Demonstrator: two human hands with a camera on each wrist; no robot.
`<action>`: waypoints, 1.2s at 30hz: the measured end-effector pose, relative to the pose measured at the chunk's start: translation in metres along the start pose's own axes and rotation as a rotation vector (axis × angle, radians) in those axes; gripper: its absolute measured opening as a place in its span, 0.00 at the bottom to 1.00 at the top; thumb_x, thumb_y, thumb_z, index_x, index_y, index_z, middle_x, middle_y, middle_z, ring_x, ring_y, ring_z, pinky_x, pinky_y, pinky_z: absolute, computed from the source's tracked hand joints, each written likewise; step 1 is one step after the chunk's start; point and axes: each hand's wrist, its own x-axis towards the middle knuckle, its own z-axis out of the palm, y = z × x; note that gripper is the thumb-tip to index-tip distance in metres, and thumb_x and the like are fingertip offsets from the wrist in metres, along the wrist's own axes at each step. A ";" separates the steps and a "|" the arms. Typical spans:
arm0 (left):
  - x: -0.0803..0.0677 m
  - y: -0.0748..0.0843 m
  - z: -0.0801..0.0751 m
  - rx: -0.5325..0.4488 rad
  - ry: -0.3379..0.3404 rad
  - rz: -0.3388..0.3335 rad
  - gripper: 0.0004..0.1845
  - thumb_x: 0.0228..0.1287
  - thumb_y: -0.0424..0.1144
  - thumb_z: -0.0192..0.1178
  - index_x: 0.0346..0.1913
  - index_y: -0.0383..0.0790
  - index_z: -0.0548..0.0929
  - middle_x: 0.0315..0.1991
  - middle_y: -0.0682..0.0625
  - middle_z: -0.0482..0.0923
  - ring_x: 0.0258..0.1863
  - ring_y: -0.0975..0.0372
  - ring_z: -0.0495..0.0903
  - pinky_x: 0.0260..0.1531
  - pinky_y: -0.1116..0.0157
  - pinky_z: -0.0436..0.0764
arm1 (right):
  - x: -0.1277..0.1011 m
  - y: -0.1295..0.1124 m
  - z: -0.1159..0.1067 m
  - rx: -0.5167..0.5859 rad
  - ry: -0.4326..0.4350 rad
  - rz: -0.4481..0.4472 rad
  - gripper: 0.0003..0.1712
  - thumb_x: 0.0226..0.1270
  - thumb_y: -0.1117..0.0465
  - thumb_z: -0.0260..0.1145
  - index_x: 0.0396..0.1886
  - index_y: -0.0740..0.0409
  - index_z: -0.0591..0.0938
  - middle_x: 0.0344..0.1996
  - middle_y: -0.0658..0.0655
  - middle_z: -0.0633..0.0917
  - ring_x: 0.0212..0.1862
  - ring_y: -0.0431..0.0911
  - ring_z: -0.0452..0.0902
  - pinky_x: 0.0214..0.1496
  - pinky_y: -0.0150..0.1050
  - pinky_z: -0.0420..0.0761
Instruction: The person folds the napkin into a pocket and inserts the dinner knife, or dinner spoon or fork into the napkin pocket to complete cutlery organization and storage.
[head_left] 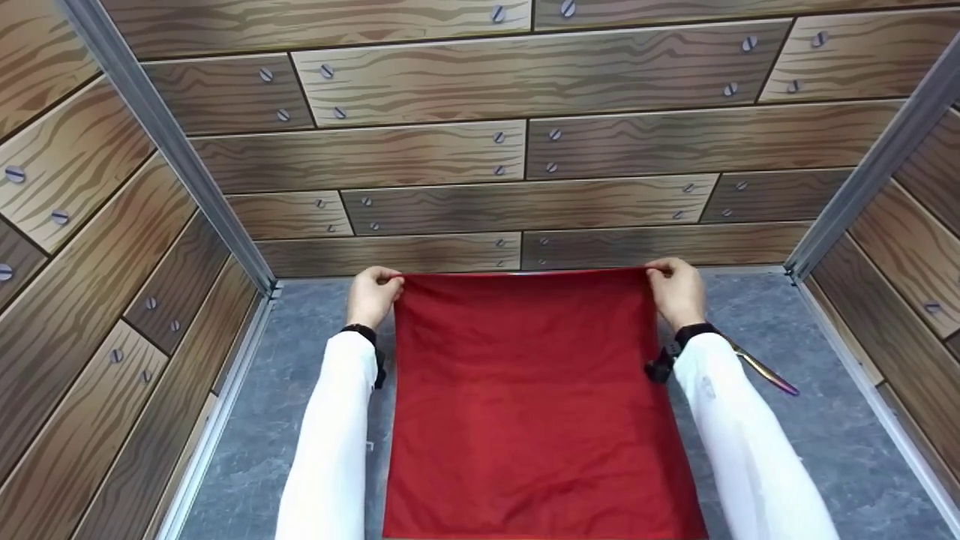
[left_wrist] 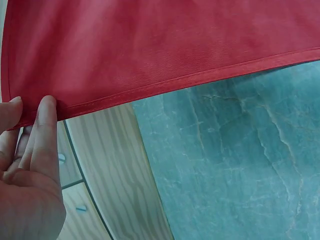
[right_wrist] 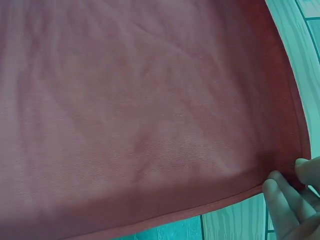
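Note:
A red hemmed cloth (head_left: pixel 525 405) hangs spread between my two hands, its top edge nearly straight and its lower part reaching the bottom of the head view. My left hand (head_left: pixel 374 295) pinches the top left corner; in the left wrist view thumb and fingers (left_wrist: pixel 46 125) meet over the stitched hem. At the top right corner my right hand (head_left: pixel 677 291) pinches the cloth, and the right wrist view shows its fingertips (right_wrist: pixel 272 185) at the hem. Soft creases run across the fabric.
Scissors with gold and purplish handles (head_left: pixel 765 371) lie on the grey marbled surface (head_left: pixel 300 360), partly hidden by my right wrist. Wood-patterned panels (head_left: pixel 450 157) wall in the back and both sides, with metal rails (head_left: pixel 172 135) at the corners.

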 end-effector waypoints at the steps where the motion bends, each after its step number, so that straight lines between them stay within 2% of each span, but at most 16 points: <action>1: 0.001 0.002 0.000 -0.001 0.000 0.010 0.09 0.68 0.31 0.63 0.46 0.30 0.88 0.37 0.39 0.89 0.36 0.52 0.90 0.29 0.78 0.79 | 0.001 -0.001 0.000 0.008 0.003 -0.003 0.15 0.74 0.64 0.60 0.51 0.65 0.87 0.52 0.68 0.88 0.53 0.57 0.83 0.48 0.36 0.75; 5: 0.004 0.008 -0.003 0.003 0.013 0.046 0.08 0.68 0.29 0.62 0.45 0.29 0.87 0.36 0.38 0.89 0.33 0.55 0.89 0.29 0.78 0.79 | 0.005 -0.002 -0.001 0.028 0.021 -0.013 0.15 0.74 0.65 0.59 0.51 0.65 0.87 0.52 0.67 0.88 0.50 0.53 0.82 0.46 0.30 0.73; 8: 0.007 0.014 -0.007 0.029 0.059 0.071 0.09 0.67 0.30 0.62 0.45 0.31 0.88 0.37 0.40 0.89 0.33 0.59 0.86 0.32 0.76 0.78 | 0.008 -0.005 -0.001 0.062 0.040 -0.026 0.15 0.75 0.65 0.59 0.52 0.65 0.87 0.53 0.66 0.88 0.51 0.51 0.82 0.44 0.26 0.72; 11: 0.011 0.020 -0.009 0.042 0.114 0.095 0.10 0.68 0.32 0.62 0.47 0.33 0.88 0.42 0.39 0.88 0.39 0.58 0.85 0.39 0.72 0.78 | 0.010 -0.008 -0.002 0.128 0.059 -0.050 0.15 0.75 0.66 0.59 0.54 0.65 0.86 0.58 0.64 0.87 0.56 0.53 0.83 0.45 0.21 0.72; 14: 0.012 0.023 -0.009 0.011 0.146 0.113 0.10 0.69 0.32 0.61 0.48 0.33 0.88 0.47 0.39 0.88 0.46 0.54 0.85 0.45 0.67 0.79 | 0.011 -0.009 -0.003 0.177 0.074 -0.081 0.15 0.76 0.66 0.59 0.55 0.65 0.86 0.62 0.63 0.85 0.60 0.54 0.83 0.47 0.18 0.72; 16: 0.010 0.022 -0.008 -0.008 0.145 0.117 0.11 0.69 0.32 0.61 0.49 0.33 0.88 0.48 0.38 0.88 0.48 0.52 0.85 0.47 0.65 0.79 | 0.009 -0.007 -0.003 0.164 0.079 -0.104 0.14 0.75 0.67 0.59 0.54 0.65 0.86 0.61 0.63 0.85 0.60 0.55 0.83 0.48 0.20 0.73; 19: 0.005 0.015 -0.007 -0.005 0.124 0.124 0.10 0.68 0.31 0.61 0.48 0.33 0.88 0.47 0.38 0.88 0.47 0.52 0.85 0.46 0.66 0.79 | 0.003 0.000 -0.005 0.099 0.076 -0.162 0.13 0.73 0.69 0.61 0.51 0.66 0.87 0.58 0.65 0.86 0.57 0.57 0.84 0.52 0.28 0.76; 24: -0.010 -0.006 -0.008 0.029 0.061 0.156 0.09 0.67 0.32 0.64 0.46 0.32 0.88 0.46 0.38 0.88 0.47 0.52 0.86 0.49 0.63 0.82 | -0.013 0.020 -0.008 -0.027 0.049 -0.268 0.09 0.70 0.68 0.65 0.46 0.65 0.88 0.51 0.66 0.89 0.52 0.59 0.85 0.53 0.45 0.78; 30: -0.040 -0.029 -0.017 0.111 -0.015 0.193 0.08 0.67 0.36 0.67 0.44 0.35 0.90 0.44 0.41 0.90 0.46 0.53 0.87 0.51 0.57 0.84 | -0.037 0.036 -0.015 -0.082 0.016 -0.325 0.09 0.71 0.66 0.67 0.46 0.61 0.89 0.51 0.64 0.89 0.52 0.58 0.86 0.55 0.51 0.82; 32: -0.050 -0.035 -0.021 0.121 -0.034 0.203 0.08 0.67 0.36 0.68 0.44 0.36 0.90 0.43 0.42 0.90 0.45 0.54 0.88 0.50 0.58 0.85 | -0.045 0.039 -0.018 -0.085 0.012 -0.349 0.09 0.70 0.66 0.67 0.45 0.61 0.90 0.52 0.63 0.89 0.52 0.58 0.86 0.55 0.46 0.82; 34: -0.061 -0.039 -0.024 0.128 -0.050 0.214 0.07 0.67 0.36 0.68 0.43 0.37 0.90 0.42 0.43 0.90 0.43 0.55 0.88 0.48 0.61 0.85 | -0.053 0.043 -0.021 -0.092 0.021 -0.384 0.08 0.69 0.67 0.68 0.45 0.60 0.90 0.51 0.62 0.90 0.51 0.57 0.87 0.54 0.33 0.81; 36: -0.073 -0.043 -0.027 0.141 -0.066 0.233 0.06 0.66 0.36 0.69 0.42 0.37 0.90 0.41 0.44 0.90 0.42 0.57 0.88 0.47 0.63 0.85 | -0.063 0.048 -0.024 -0.096 0.037 -0.429 0.08 0.67 0.68 0.69 0.43 0.60 0.90 0.50 0.61 0.90 0.50 0.57 0.88 0.52 0.22 0.76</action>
